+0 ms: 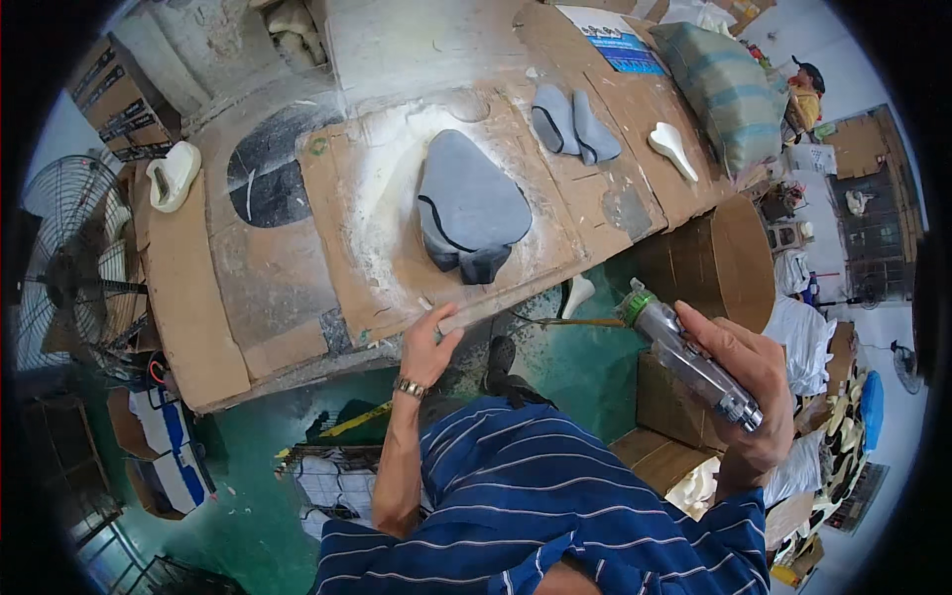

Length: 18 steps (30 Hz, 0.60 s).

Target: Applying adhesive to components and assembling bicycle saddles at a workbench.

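Note:
In my right hand [744, 372] is a clear bottle-like cylinder [684, 347] with a green cap and a silvery end, held tilted beside the table's front edge. My fingers are wrapped round it. My left hand [428, 347] rests at the cardboard-covered table's [273, 352] front edge, fingers apart, with a watch at the wrist. Just beyond it lies a grey padded bicycle saddle cover [471, 193] with dark trim, sitting on a patch of white powder. Whether a saddle is inside it, I cannot tell. Two smaller folded grey covers [575, 124] lie to its right.
White saddle shapes lie at the table's right [674, 149] and left end [174, 177]; another hangs below the front edge [577, 296]. A large cardboard drum [729, 258] and boxes [674, 397] stand at right. A caged fan [74, 258] stands at left; a striped cushion [719, 94] lies far right.

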Each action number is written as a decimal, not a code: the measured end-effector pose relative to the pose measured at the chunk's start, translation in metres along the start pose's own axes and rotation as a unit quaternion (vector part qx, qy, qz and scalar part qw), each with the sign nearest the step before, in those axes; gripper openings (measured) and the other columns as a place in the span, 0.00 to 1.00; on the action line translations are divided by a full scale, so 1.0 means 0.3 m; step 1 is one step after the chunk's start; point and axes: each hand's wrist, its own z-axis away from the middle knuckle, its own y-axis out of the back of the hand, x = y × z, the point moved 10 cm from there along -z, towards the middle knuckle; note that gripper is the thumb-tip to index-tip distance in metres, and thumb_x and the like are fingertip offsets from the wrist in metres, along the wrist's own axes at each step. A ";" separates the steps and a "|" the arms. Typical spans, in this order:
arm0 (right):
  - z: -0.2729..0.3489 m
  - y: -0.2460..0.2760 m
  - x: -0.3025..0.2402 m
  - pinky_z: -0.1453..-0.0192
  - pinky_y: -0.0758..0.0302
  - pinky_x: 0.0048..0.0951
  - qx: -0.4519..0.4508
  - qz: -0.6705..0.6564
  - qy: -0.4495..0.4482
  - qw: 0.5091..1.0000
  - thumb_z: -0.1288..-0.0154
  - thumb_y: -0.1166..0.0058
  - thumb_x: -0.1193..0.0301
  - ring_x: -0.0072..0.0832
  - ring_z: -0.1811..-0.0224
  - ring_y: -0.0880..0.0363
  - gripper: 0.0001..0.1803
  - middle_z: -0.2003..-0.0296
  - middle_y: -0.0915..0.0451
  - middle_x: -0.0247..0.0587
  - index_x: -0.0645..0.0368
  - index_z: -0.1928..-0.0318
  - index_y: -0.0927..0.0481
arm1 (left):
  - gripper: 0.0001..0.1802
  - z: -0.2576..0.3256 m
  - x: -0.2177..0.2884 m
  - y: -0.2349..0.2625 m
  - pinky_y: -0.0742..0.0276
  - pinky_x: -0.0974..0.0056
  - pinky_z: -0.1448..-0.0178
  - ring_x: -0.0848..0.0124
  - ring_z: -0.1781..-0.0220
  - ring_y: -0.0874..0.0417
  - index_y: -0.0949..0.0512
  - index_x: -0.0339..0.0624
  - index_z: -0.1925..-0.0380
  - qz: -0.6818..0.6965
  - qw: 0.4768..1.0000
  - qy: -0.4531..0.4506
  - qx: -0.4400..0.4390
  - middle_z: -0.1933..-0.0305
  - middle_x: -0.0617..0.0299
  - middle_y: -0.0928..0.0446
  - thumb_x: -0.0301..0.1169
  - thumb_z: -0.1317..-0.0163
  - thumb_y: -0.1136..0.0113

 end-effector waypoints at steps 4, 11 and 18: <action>-0.020 -0.056 -0.122 0.59 0.22 0.38 0.026 0.073 0.010 0.997 0.53 0.36 0.77 0.48 0.66 0.16 0.41 0.62 0.18 0.56 0.70 0.32 0.24 | 0.25 0.129 -0.205 0.060 0.21 0.55 0.34 0.55 0.40 0.13 0.18 0.40 0.40 0.047 0.994 0.093 0.011 0.45 0.49 0.13 0.32 0.38 0.29; 0.034 -0.170 -0.304 0.67 0.22 0.36 0.026 0.153 0.008 0.988 0.51 0.26 0.71 0.37 0.71 0.16 0.39 0.68 0.16 0.46 0.60 0.33 0.19 | 0.23 0.177 -0.298 0.215 0.21 0.58 0.36 0.60 0.41 0.12 0.18 0.40 0.40 0.058 0.991 0.098 0.071 0.46 0.51 0.12 0.27 0.36 0.32; 0.131 -0.215 -0.377 0.73 0.25 0.33 -0.025 0.188 0.068 0.980 0.48 0.24 0.68 0.30 0.75 0.19 0.40 0.72 0.18 0.43 0.69 0.34 0.21 | 0.21 0.163 -0.306 0.282 0.21 0.59 0.34 0.63 0.41 0.12 0.18 0.38 0.40 0.081 0.984 0.112 0.109 0.44 0.52 0.12 0.27 0.34 0.34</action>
